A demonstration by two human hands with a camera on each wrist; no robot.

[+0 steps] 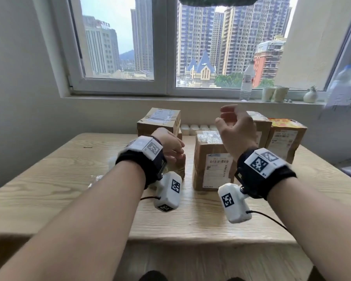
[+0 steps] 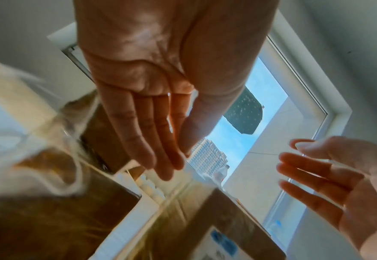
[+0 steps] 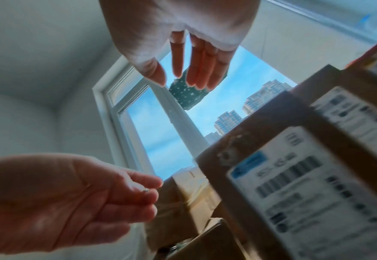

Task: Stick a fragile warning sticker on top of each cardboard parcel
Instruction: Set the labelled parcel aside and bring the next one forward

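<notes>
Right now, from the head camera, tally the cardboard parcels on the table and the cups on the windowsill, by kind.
Cardboard parcels: 5 (one partly hidden behind the left hand)
Cups: 2
Total: 7

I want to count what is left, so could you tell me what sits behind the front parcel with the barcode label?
Behind the front parcel, a row of small white containers stands against the wall. The raised right hand covers the row's right end and part of another parcel.
</notes>
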